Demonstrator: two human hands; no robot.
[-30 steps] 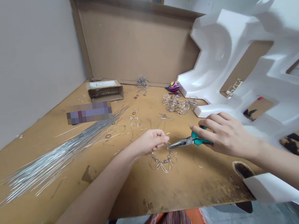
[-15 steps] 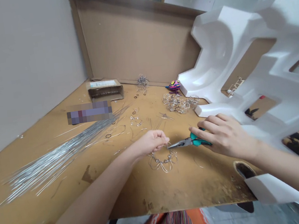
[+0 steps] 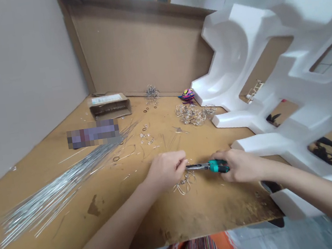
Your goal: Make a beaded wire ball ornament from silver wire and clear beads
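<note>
My left hand [image 3: 165,172] is closed at the middle of the tan work board [image 3: 215,212], pinching thin wire at its fingertips. Below it hangs a looped silver wire flower [image 3: 185,184], which seems to be held by that hand. My right hand [image 3: 240,165] grips needle-nose pliers [image 3: 211,166] with teal handles. Their steel tips reach the fingers of my left hand, and the wire at the jaws is too fine to make out.
A long bundle of straight silver wires [image 3: 55,195] lies to the left. Farther back are a cardboard box [image 3: 109,107], a heap of wire shapes [image 3: 191,114] and a colourful patterned object [image 3: 187,94]. White foam packing [image 3: 256,66] rises along the right side.
My right hand has moved down and left, swinging the pliers level until their tips reach my left fingers. The whole view has shifted slightly left and tilted.
</note>
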